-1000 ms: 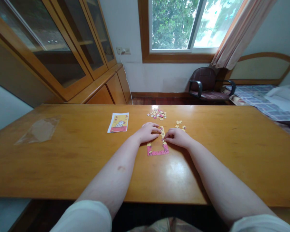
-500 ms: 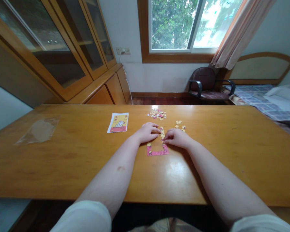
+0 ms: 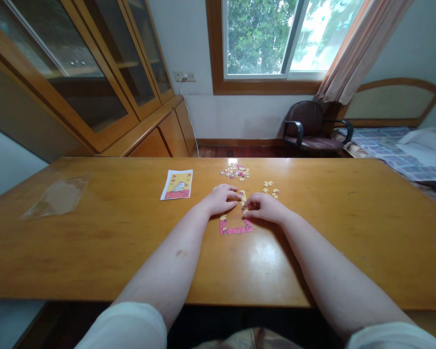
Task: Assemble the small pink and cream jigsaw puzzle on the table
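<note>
A partly joined jigsaw frame (image 3: 236, 230), pink along its near edge and yellow further up, lies flat on the wooden table. My left hand (image 3: 223, 199) rests over its left and upper part with fingers stretched out, hiding some of it. On the frame's right side, my right hand (image 3: 263, 207) has its thumb and index finger apart, with the tips at the jigsaw pieces there. Several loose yellow pieces (image 3: 266, 190) lie just beyond the right hand. Further back is a pile of mixed jigsaw pieces (image 3: 236, 171).
A picture card (image 3: 178, 185) with a white animal on yellow and pink lies left of my hands. Toward the table's left end is a clear plastic bag (image 3: 60, 196). Past the far edge of the table (image 3: 131, 252) stand a chair (image 3: 308, 123) and a glass-fronted cabinet (image 3: 131, 114).
The thumb and index finger of my right hand have spread apart, the index finger shifting up along the frame's right side. My left hand stays in place.
</note>
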`<state>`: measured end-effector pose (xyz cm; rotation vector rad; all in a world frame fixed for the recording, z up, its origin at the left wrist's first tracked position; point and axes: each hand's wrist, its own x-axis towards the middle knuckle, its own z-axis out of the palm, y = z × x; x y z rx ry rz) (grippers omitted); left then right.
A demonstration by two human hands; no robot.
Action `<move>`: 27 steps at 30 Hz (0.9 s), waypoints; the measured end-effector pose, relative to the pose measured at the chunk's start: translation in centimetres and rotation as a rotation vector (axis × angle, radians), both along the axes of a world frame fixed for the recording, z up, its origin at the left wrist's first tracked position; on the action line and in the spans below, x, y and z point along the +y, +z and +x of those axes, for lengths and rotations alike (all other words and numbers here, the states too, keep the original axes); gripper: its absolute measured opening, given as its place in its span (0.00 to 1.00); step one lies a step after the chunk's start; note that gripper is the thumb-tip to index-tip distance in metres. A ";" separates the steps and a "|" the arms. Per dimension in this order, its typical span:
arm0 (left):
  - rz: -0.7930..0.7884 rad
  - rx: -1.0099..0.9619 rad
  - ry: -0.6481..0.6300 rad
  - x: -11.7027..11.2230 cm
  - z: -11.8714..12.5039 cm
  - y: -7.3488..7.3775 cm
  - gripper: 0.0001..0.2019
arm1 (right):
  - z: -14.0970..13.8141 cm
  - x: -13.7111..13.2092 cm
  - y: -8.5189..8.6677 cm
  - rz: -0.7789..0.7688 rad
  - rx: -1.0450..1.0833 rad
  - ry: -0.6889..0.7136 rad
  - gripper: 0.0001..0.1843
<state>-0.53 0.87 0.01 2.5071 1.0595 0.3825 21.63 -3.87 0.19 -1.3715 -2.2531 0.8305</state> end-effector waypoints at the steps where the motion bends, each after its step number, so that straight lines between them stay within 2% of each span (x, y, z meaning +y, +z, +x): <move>1: 0.001 0.000 0.001 0.0 0.0 0.0 0.13 | 0.1 0.0 0.1 0.050 -0.009 0.018 0.20; 4: -0.005 0.003 0.008 -0.1 0.0 0.2 0.13 | 0.2 -0.2 0.3 0.174 -0.096 0.085 0.38; 6: -0.010 0.010 0.014 -0.2 0.1 0.3 0.13 | 0.2 -0.3 0.3 0.195 -0.169 0.086 0.47; 9: -0.006 0.014 0.015 -0.3 0.1 0.4 0.14 | 0.2 -0.5 0.2 0.173 -0.230 0.085 0.54; 13: 0.002 0.004 0.011 -0.2 0.1 0.4 0.15 | 0.0 -0.6 0.3 0.155 -0.259 0.099 0.55; 27: 0.011 0.002 0.009 -0.1 0.1 0.3 0.15 | -0.1 -0.6 0.3 0.125 -0.253 0.072 0.51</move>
